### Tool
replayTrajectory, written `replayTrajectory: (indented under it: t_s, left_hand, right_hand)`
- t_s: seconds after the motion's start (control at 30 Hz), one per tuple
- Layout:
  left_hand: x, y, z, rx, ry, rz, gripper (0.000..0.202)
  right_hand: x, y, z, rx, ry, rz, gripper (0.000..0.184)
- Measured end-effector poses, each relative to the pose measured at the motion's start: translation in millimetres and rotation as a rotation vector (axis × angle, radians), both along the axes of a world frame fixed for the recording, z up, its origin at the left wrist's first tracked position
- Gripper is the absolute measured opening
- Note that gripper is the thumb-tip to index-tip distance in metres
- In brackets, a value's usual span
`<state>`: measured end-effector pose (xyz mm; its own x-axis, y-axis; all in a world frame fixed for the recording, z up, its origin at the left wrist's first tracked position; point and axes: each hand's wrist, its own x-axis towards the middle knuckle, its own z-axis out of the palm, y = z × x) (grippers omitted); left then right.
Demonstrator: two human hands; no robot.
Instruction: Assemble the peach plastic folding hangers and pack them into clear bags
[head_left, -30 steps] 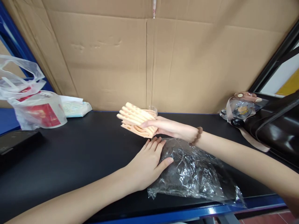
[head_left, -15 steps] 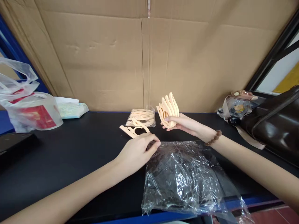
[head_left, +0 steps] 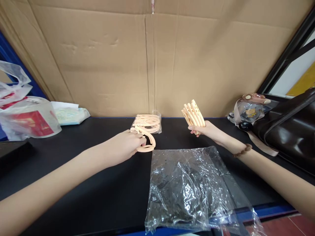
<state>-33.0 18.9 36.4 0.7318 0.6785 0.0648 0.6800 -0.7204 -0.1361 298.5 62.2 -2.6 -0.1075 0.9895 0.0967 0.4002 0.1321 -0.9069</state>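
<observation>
My right hand (head_left: 206, 130) is raised above the table and closed round a bundle of several peach-coloured folding hangers (head_left: 194, 114), which tilt up and to the left. My left hand (head_left: 130, 141) is lower, at the tabletop, with its fingers closed on another folding hanger (head_left: 147, 148); its fingertips are partly hidden. Just behind that one lies a clear packet of folding hangers (head_left: 150, 121). In front of both hands a large clear plastic bag (head_left: 184, 186) is spread flat and wrinkled.
A black tabletop (head_left: 105, 193) runs back to a cardboard wall (head_left: 103, 59). At the left stand a plastic carrier bag with a roll (head_left: 34, 116) and a soft packet (head_left: 71, 114). A clear bottle (head_left: 249, 108) and dark leather bag (head_left: 290, 131) are at the right. The plastic bag overhangs the front edge.
My right hand has moved right with its bundle, which has turned. My left hand has drawn back to the left, away from the plastic bag's top edge, and the loose hanger beneath it has turned.
</observation>
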Motion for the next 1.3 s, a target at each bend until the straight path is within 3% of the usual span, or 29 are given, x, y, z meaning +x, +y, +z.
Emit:
replayTrajectory:
  t_s: [0.1,0.27,0.4,0.53,0.67,0.77,0.9,1.03,1.17,1.3]
  left_hand:
    - [2.7,-0.9,1.0,0.008,0.124,-0.032,0.020]
    - [17.1,-6.7,3.3,0.071,0.018,-0.085,0.017]
    - [54.3,-5.5,3.9,0.146,0.013,-0.176,0.022]
    - [101.3,9.7,2.3,0.197,0.018,-0.196,0.025]
    - [140.7,33.5,-11.0,0.146,0.025,-0.212,0.027]
    - [154.9,44.6,-22.1,0.133,0.007,-0.223,0.029]
    - [144.6,30.1,-20.2,0.094,-0.118,-0.257,0.032]
    - [115.7,-10.3,-9.9,-0.187,-0.397,-0.420,0.030]
    - [90.1,-36.6,-16.5,-0.374,-0.351,-0.459,0.035]
    - [72.0,-38.3,-27.0,-0.331,-0.335,-0.385,0.035]
  right_hand:
    - [3.3,-0.4,0.6,0.012,-0.019,-0.018,0.041]
    - [4.1,1.4,2.9,0.032,0.002,-0.049,0.046]
    - [6.4,4.5,1.7,0.049,0.021,-0.052,0.047]
    - [10.4,7.2,0.6,0.071,-0.008,-0.090,0.049]
    - [19.4,12.3,-1.7,0.113,-0.081,-0.157,0.049]
    - [29.1,16.6,-4.3,0.145,-0.161,-0.181,0.045]
    - [34.4,17.7,-4.7,0.204,-0.292,-0.200,0.044]
    - [22.0,10.4,-0.8,0.311,-0.445,-0.126,0.044]
    - [3.4,-0.3,1.5,0.366,-0.638,-0.047,0.048]
    - [-3.5,-3.6,-1.2,0.391,-0.749,0.079,0.046]
